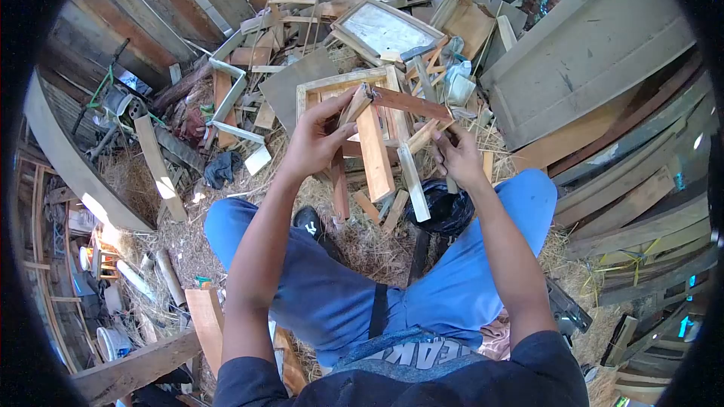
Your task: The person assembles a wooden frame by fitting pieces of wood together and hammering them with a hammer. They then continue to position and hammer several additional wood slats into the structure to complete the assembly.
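Observation:
I sit on straw-covered ground in blue trousers, both arms raised ahead of me. My left hand (313, 139) grips a small wooden block (356, 103) at the left end of a thin reddish wooden strip (411, 103). My right hand (458, 154) holds the right end of that strip together with a short pale stick (422, 136). Below the hands several loose wood offcuts lie on the ground, among them a tan plank (375, 152) and a pale slat (413, 181). A square wooden frame (308, 94) lies just beyond the hands.
Scrap wood lies piled all around: a framed panel (385, 30) at the back, a large grey board (581, 53) at right, stacked planks (641, 211) on the far right. A black bag (445, 207) rests by my right knee. Plank walls and tools stand on the left.

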Action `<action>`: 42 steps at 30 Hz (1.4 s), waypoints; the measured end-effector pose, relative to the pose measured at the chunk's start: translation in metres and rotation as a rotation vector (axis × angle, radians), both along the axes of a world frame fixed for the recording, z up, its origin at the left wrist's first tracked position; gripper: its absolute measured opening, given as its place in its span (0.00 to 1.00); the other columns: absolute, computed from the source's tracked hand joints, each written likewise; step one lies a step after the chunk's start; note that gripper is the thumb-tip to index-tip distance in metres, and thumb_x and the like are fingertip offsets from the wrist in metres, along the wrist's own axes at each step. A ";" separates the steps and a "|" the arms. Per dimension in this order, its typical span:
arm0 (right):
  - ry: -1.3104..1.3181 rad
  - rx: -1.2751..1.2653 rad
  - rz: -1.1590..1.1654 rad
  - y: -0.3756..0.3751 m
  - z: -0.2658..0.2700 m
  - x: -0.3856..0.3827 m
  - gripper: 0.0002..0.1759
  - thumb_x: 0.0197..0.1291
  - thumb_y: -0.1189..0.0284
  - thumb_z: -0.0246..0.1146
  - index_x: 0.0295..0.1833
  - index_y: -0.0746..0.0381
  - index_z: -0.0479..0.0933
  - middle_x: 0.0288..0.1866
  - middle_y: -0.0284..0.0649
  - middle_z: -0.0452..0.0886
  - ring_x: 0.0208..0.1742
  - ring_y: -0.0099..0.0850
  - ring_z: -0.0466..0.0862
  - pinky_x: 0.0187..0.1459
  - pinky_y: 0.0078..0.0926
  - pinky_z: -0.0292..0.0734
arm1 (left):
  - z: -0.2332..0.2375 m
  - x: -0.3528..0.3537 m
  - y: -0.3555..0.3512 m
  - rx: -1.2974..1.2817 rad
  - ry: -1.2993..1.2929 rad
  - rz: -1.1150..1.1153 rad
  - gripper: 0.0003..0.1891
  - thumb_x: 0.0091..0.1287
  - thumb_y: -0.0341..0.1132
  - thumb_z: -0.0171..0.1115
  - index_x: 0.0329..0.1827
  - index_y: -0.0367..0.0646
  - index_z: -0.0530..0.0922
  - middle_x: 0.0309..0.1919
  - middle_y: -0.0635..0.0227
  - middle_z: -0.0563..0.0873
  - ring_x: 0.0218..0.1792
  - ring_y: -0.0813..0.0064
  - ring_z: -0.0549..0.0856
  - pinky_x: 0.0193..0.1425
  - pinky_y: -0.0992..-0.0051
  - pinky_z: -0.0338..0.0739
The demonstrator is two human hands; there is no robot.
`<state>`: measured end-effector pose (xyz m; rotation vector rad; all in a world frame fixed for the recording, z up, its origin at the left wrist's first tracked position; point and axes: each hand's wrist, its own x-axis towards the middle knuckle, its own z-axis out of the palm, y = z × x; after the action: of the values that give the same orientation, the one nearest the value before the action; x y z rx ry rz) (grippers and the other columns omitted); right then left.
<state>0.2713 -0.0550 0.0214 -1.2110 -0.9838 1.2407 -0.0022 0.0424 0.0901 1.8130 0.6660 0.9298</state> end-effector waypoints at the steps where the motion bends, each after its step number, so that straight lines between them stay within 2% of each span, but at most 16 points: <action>1: -0.002 0.000 0.003 0.002 -0.004 -0.002 0.13 0.76 0.68 0.61 0.59 0.63 0.80 0.25 0.28 0.75 0.18 0.15 0.67 0.16 0.18 0.63 | 0.002 0.000 0.000 0.066 0.036 0.009 0.33 0.66 0.20 0.66 0.77 0.40 0.71 0.62 0.60 0.85 0.62 0.78 0.81 0.66 0.74 0.75; 5: -0.004 -0.039 -0.100 0.010 -0.021 -0.014 0.13 0.75 0.67 0.63 0.58 0.62 0.80 0.21 0.29 0.72 0.16 0.17 0.66 0.16 0.20 0.63 | 0.011 0.003 -0.002 0.129 0.073 0.047 0.33 0.64 0.20 0.69 0.74 0.42 0.74 0.55 0.61 0.88 0.54 0.78 0.84 0.59 0.74 0.78; 8: -0.033 -0.102 -0.113 0.018 -0.025 -0.020 0.13 0.74 0.66 0.64 0.56 0.63 0.80 0.20 0.29 0.72 0.16 0.19 0.68 0.15 0.21 0.62 | 0.019 0.003 -0.002 -0.009 0.163 0.064 0.30 0.62 0.17 0.66 0.70 0.39 0.77 0.64 0.61 0.84 0.62 0.72 0.82 0.68 0.69 0.75; 13: 0.026 -0.119 -0.029 0.032 -0.049 -0.039 0.11 0.75 0.67 0.63 0.52 0.64 0.79 0.19 0.30 0.72 0.14 0.20 0.69 0.14 0.22 0.61 | 0.025 0.003 0.004 0.175 0.393 0.132 0.26 0.61 0.20 0.70 0.65 0.38 0.81 0.51 0.56 0.90 0.52 0.73 0.87 0.59 0.72 0.80; 15: -0.015 -0.019 -0.081 0.043 -0.057 -0.051 0.10 0.75 0.68 0.62 0.52 0.64 0.79 0.19 0.31 0.72 0.15 0.21 0.70 0.14 0.23 0.62 | 0.028 0.001 0.007 0.154 0.366 0.146 0.26 0.61 0.22 0.70 0.65 0.39 0.81 0.49 0.54 0.90 0.49 0.72 0.88 0.55 0.71 0.81; 16: 0.030 -0.151 -0.048 0.042 -0.048 -0.050 0.13 0.75 0.69 0.61 0.57 0.65 0.78 0.20 0.31 0.73 0.17 0.21 0.71 0.15 0.22 0.64 | 0.034 0.000 0.007 0.141 0.374 0.126 0.26 0.61 0.23 0.71 0.65 0.39 0.81 0.49 0.54 0.90 0.49 0.71 0.88 0.54 0.70 0.81; 22: 0.072 -0.097 -0.035 0.058 -0.066 -0.068 0.23 0.73 0.73 0.62 0.71 0.62 0.73 0.28 0.31 0.76 0.22 0.20 0.73 0.16 0.23 0.65 | 0.025 -0.012 0.026 0.249 0.441 0.089 0.26 0.61 0.25 0.71 0.65 0.37 0.80 0.54 0.50 0.88 0.53 0.63 0.88 0.61 0.66 0.79; 26: 0.010 -0.150 -0.015 0.064 -0.082 -0.072 0.26 0.70 0.77 0.64 0.73 0.62 0.72 0.32 0.34 0.79 0.23 0.20 0.74 0.19 0.23 0.67 | 0.025 -0.013 0.032 0.198 0.522 0.077 0.26 0.61 0.26 0.71 0.65 0.36 0.80 0.53 0.49 0.88 0.53 0.63 0.88 0.61 0.65 0.79; 28: -0.091 -0.078 0.020 0.066 -0.092 -0.074 0.30 0.66 0.81 0.65 0.74 0.64 0.70 0.37 0.36 0.82 0.29 0.25 0.79 0.30 0.26 0.77 | 0.022 -0.013 0.035 0.201 0.603 0.075 0.26 0.61 0.27 0.72 0.64 0.37 0.81 0.52 0.49 0.89 0.51 0.61 0.89 0.58 0.65 0.80; 29: -0.091 -0.082 0.021 0.067 -0.096 -0.074 0.30 0.66 0.81 0.65 0.74 0.64 0.70 0.37 0.36 0.82 0.29 0.25 0.79 0.30 0.26 0.77 | 0.022 -0.013 0.035 0.197 0.603 0.075 0.26 0.61 0.27 0.72 0.64 0.37 0.81 0.52 0.49 0.89 0.51 0.61 0.89 0.58 0.65 0.80; 31: -0.266 0.045 -0.059 0.071 -0.106 -0.075 0.34 0.62 0.83 0.65 0.75 0.64 0.69 0.43 0.40 0.86 0.40 0.33 0.84 0.47 0.29 0.80 | 0.023 -0.013 0.035 0.223 0.620 0.064 0.25 0.61 0.28 0.72 0.64 0.39 0.81 0.50 0.48 0.89 0.49 0.57 0.89 0.55 0.64 0.80; 32: -0.267 0.043 -0.055 0.073 -0.111 -0.074 0.34 0.62 0.83 0.65 0.75 0.64 0.69 0.43 0.40 0.86 0.40 0.33 0.84 0.47 0.29 0.80 | 0.019 -0.014 0.037 0.219 0.620 0.066 0.25 0.61 0.28 0.72 0.64 0.39 0.81 0.50 0.48 0.89 0.49 0.57 0.89 0.55 0.64 0.80; 34: -0.357 0.110 -0.052 0.076 -0.111 -0.071 0.34 0.60 0.83 0.64 0.74 0.65 0.69 0.48 0.45 0.87 0.52 0.38 0.85 0.58 0.33 0.77 | 0.013 -0.015 0.044 0.289 0.576 0.063 0.25 0.61 0.28 0.72 0.64 0.40 0.82 0.48 0.48 0.89 0.46 0.54 0.89 0.53 0.63 0.81; 38: -0.457 0.015 -0.078 0.069 -0.091 -0.067 0.33 0.60 0.82 0.64 0.73 0.66 0.70 0.51 0.51 0.87 0.56 0.40 0.86 0.59 0.34 0.77 | 0.009 -0.013 0.049 0.281 0.625 0.059 0.25 0.61 0.29 0.72 0.64 0.42 0.82 0.46 0.48 0.90 0.43 0.54 0.89 0.52 0.63 0.81; 40: -0.525 -0.003 -0.091 0.067 -0.086 -0.065 0.28 0.65 0.80 0.64 0.72 0.67 0.72 0.45 0.37 0.86 0.45 0.24 0.83 0.49 0.25 0.79 | 0.003 -0.013 0.052 0.334 0.601 0.049 0.25 0.62 0.30 0.73 0.64 0.44 0.83 0.46 0.48 0.89 0.41 0.54 0.89 0.51 0.63 0.81; 42: -0.493 0.005 -0.091 0.072 -0.106 -0.058 0.28 0.66 0.80 0.64 0.72 0.67 0.72 0.46 0.38 0.86 0.45 0.24 0.83 0.49 0.25 0.79 | 0.002 -0.011 0.053 0.339 0.618 0.046 0.25 0.62 0.31 0.73 0.65 0.44 0.83 0.46 0.48 0.89 0.41 0.53 0.88 0.51 0.63 0.81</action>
<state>0.2136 0.0166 -0.0843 -1.5798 -1.2674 0.8810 -0.0136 0.0950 0.0921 2.4292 0.9726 0.5184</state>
